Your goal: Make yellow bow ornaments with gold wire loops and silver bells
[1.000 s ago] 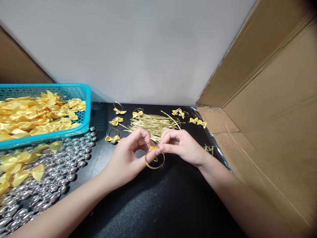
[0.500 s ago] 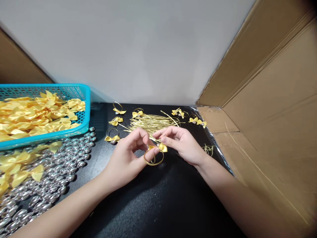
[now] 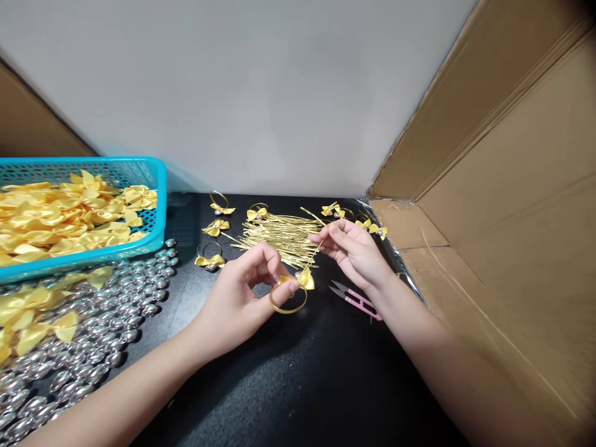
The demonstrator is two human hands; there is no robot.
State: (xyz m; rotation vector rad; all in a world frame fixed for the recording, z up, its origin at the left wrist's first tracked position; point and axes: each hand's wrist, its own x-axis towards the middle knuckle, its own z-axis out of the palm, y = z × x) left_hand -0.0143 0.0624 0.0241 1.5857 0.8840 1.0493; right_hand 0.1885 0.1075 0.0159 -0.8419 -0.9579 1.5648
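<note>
My left hand [image 3: 254, 285] pinches a gold ring [image 3: 289, 310] together with a yellow satin bow [image 3: 307, 279] above the black table. Part of the bow is hidden behind the thumb and fingers. From the bow a thin gold tie [image 3: 311, 261] runs up and to the right, pulled taut by my right hand [image 3: 356, 248], whose thumb and fingertips are closed on its end. Just behind both hands lies a pile of gold ties [image 3: 279, 239]. Pink thread snips [image 3: 358, 301] rest on the table below my right wrist, blades pointing left.
At the left stands a blue basket [image 3: 162, 211] of yellow bows. In front of it spread many silver beads [image 3: 135, 298] with several loose bows [image 3: 41, 310] on top. Finished-looking ring-and-bow pieces [image 3: 209, 261] lie around the ties. Cardboard [image 3: 512, 205] walls the right side.
My right hand has moved up and right, drawing the gold tie out straight from the bow. The pink snips have come into view. My left hand stays nearly still.
</note>
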